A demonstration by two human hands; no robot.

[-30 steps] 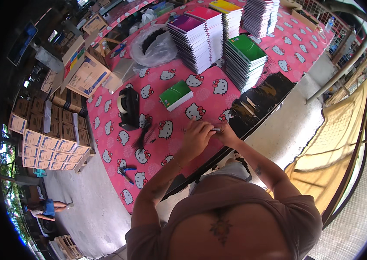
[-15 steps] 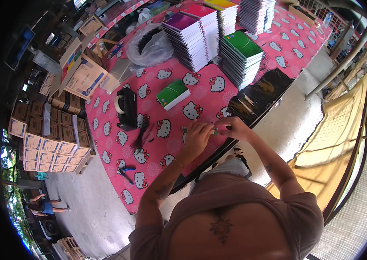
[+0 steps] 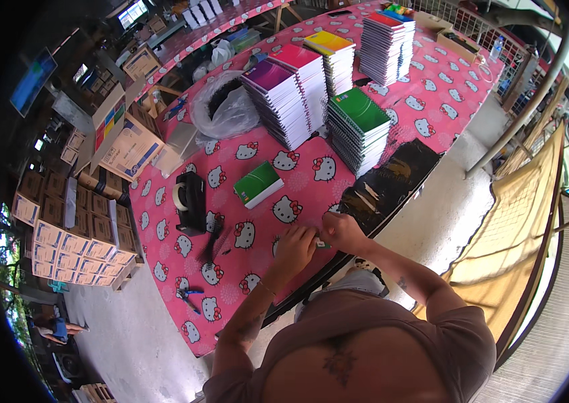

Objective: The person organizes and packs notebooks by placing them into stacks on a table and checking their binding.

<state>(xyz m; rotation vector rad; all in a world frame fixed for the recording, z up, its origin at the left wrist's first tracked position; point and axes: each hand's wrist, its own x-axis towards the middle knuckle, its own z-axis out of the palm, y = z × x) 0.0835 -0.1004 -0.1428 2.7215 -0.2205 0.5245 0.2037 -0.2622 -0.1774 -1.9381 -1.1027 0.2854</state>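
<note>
Both hands are at the near edge of the pink table, w/ a small green notebook b/w them, mostly covered. L hand has bent fingers at its L end; can't tell if that grip is closed on it. R hand has its grip closed, fist-like, at the other end; what it pinches is hidden. Progress, approx.: green stack, purple stack & yellow stack look coil-bound & piled, so prob. done. Piece in hand prob. mid-way. Green pad lies alone nearby, no coil visible, so poss. left to do. Loose black coils & pliers sit L of the hands, not in use. Total remaining: can't tell.
</note>
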